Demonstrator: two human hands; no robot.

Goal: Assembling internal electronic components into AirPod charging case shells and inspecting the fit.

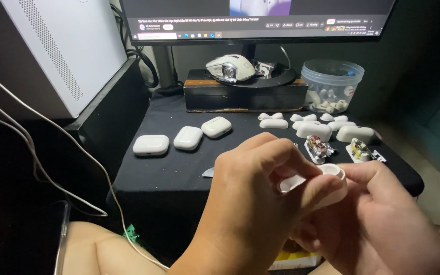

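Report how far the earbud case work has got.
Done, by the look of it: three closed cases sit in a row on the black cloth. In hand: the left hand and right hand grip one white shell. Left: two bare inner boards and several loose shell halves lie unassembled behind; a tub holds more small parts.

Black cloth-covered table (179, 173), three white earbud cases (186, 137), loose shell halves (313, 129), two bare circuit assemblies (320, 149), clear tub (332, 84)

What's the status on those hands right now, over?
Left hand and right hand both grip white earbud case shell. Three closed cases behind on black table. Nothing in between.
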